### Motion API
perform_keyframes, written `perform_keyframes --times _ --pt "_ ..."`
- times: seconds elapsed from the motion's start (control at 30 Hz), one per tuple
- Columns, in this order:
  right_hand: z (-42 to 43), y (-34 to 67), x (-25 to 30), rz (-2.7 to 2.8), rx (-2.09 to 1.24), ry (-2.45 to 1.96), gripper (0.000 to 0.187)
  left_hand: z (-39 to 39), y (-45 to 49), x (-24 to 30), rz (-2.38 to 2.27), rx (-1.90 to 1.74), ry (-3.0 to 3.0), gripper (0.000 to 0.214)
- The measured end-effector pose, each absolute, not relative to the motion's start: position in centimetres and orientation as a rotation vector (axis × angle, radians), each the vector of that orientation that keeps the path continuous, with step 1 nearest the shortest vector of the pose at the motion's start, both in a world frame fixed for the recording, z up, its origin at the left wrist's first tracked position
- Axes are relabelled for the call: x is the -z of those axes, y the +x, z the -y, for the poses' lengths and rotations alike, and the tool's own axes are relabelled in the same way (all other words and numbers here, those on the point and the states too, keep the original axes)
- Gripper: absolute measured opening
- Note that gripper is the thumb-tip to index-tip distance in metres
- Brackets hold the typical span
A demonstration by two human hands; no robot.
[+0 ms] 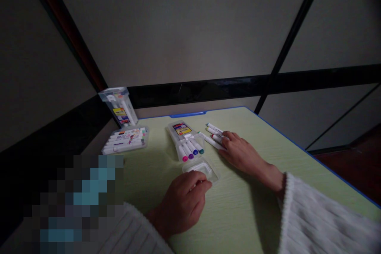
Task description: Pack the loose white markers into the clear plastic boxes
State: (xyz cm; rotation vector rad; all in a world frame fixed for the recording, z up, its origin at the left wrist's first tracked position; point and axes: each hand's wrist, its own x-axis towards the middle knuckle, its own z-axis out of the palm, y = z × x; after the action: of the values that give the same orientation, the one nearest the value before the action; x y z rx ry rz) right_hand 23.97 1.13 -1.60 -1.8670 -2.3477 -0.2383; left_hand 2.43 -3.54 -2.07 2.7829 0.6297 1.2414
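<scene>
My left hand (183,204) is closed, thumb and fingers pinched at the near edge of a clear plastic lid (212,168). Just beyond the lid lies an open clear marker case (175,127) with a yellow and blue label. Pink, purple, blue and teal caps of white markers (190,151) show at its mouth. To the right, my right hand (242,152) rests low over several loose white markers. Its fingers are closed around the near end of one white marker (212,141); the fingertips partly hide the others.
A second clear marker case (121,107) stands upright at the table's back left corner. In front of it lies a flat pack of white markers (126,139). The pale green table (235,218) has a blue edge and meets a panelled wall (193,27). A pixelated patch covers the lower left.
</scene>
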Motion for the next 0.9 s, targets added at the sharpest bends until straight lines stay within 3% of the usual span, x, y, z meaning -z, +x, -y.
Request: perform_keyframes --times 0.5,0.9 --pt "-1.1 23.9 1.1 2.229 0.347 -1.812 0.017 3.9 2.4 1.8 -0.620 -1.262 2.804 0.028" --pt "-1.0 24.2 0.4 1.873 0.183 -1.828 0.019 3.8 2.0 2.2 -0.697 -1.332 2.666 0.030"
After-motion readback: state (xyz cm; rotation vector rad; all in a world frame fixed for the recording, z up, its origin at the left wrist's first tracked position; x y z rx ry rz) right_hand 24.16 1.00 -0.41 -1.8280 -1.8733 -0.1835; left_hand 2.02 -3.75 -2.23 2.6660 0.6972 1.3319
